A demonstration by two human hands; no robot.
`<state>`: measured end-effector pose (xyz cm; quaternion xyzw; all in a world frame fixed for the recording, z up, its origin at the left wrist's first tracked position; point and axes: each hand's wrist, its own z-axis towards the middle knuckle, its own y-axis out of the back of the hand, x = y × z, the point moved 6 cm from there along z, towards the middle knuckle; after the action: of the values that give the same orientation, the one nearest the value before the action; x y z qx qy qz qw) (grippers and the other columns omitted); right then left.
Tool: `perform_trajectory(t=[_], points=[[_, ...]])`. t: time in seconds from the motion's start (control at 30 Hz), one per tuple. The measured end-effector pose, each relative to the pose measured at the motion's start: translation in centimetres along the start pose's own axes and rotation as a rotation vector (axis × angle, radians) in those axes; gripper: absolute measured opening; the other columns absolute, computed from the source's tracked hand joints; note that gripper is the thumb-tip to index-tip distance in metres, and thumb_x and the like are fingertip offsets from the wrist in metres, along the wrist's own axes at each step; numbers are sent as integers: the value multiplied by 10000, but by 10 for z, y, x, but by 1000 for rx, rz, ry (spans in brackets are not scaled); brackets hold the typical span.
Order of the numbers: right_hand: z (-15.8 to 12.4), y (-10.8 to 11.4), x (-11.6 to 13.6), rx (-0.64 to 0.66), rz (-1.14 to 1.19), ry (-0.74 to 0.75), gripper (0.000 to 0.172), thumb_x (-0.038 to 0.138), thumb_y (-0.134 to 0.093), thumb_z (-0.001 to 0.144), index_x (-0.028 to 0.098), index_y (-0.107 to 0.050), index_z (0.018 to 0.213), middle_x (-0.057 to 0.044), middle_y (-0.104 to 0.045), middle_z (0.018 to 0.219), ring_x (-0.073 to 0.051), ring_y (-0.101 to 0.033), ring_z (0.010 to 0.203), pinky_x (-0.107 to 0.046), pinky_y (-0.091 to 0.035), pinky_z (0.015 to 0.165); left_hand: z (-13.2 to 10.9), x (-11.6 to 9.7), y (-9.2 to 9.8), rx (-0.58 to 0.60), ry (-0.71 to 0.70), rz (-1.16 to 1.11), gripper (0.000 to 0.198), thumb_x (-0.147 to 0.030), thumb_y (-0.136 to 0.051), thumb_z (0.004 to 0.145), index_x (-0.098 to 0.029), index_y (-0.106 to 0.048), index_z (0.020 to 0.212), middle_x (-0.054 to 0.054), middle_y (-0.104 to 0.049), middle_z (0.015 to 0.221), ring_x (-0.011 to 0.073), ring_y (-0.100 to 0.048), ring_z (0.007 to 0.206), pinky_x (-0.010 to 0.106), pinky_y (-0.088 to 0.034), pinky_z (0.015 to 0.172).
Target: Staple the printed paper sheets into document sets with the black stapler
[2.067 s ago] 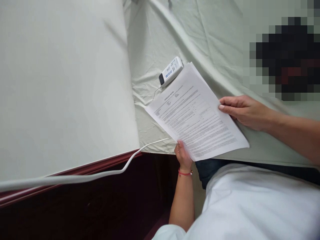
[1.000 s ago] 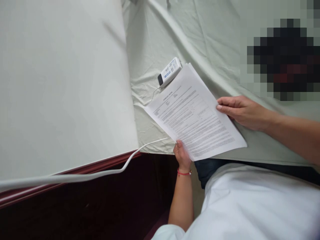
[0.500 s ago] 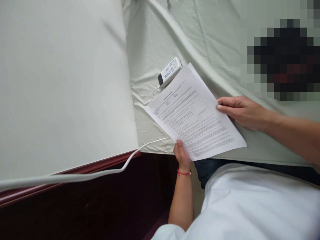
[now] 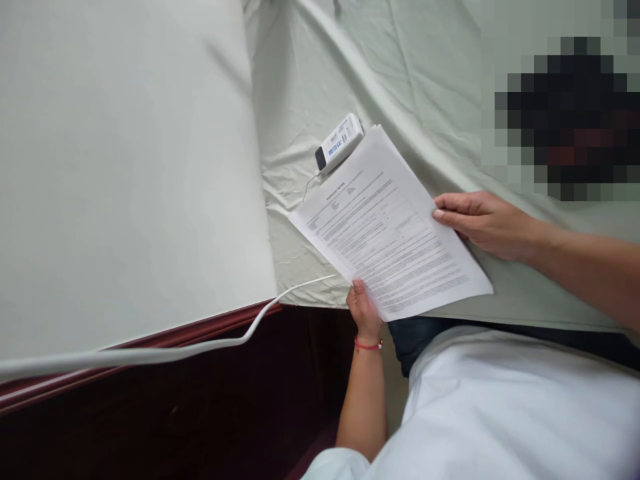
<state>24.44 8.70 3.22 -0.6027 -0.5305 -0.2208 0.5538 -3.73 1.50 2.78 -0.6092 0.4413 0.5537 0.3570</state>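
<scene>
A stack of printed white papers is held tilted above the pale green cloth, with its text side facing up. My left hand, with a red string bracelet at the wrist, pinches the near left edge; its thumb shows on top and the other fingers are mostly hidden. On the right edge, my right hand grips the papers between thumb and fingers. Just beyond the top edge lies a white device with a dark end and a printed label, a thin cable coming out of it.
The wrinkled cloth covers the table. A smooth pale board or surface fills the left side. A white cable runs over the dark red wooden edge. At the upper right, a dark patch is pixelated.
</scene>
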Motion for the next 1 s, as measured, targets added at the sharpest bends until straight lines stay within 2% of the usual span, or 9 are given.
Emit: perform_trajectory(t=[0.17, 0.47, 0.67, 0.8, 1.0], points=[[0, 0, 0, 7, 13, 2, 378, 605, -804, 840, 274, -798, 1021, -22, -795, 890, -277, -757, 924, -430, -616, 887, 1, 1, 1, -17, 3, 15, 539, -695, -773, 904, -170, -841, 1007, 106, -819, 1054, 242, -768, 1045, 373, -575, 1065], [0, 0, 0, -1, -13, -2, 373, 591, -783, 862, 267, -796, 1047, -38, -798, 902, -317, -758, 991, -466, -611, 924, -1, 1, 2, -32, 8, 48, 571, -719, -761, 899, -159, -834, 991, 115, -817, 1043, 257, -769, 1065, 379, -582, 1054], [0, 1, -2, 2, 2, 2, 351, 577, -791, 871, 278, -804, 1054, -27, -803, 911, -304, -763, 975, -460, -615, 928, 0, 1, 1, -8, 11, 9, 541, -698, -767, 909, -170, -834, 1008, 101, -818, 1027, 244, -768, 1057, 372, -581, 1057], [0, 1, -2, -1, 6, -2, 395, 594, -799, 855, 269, -800, 1080, -42, -813, 948, -313, -762, 989, -463, -615, 917, 1, 1, 1, -11, 3, 20, 542, -689, -755, 924, -164, -838, 1028, 113, -821, 1060, 249, -769, 1074, 376, -574, 1072], [0, 0, 0, -2, 7, -2, 367, 578, -801, 854, 265, -801, 1044, -38, -802, 908, -302, -762, 971, -449, -612, 910, 0, 1, 2, -11, -10, 37, 547, -689, -741, 936, -156, -836, 1008, 115, -818, 1060, 244, -775, 1052, 382, -572, 1081]])
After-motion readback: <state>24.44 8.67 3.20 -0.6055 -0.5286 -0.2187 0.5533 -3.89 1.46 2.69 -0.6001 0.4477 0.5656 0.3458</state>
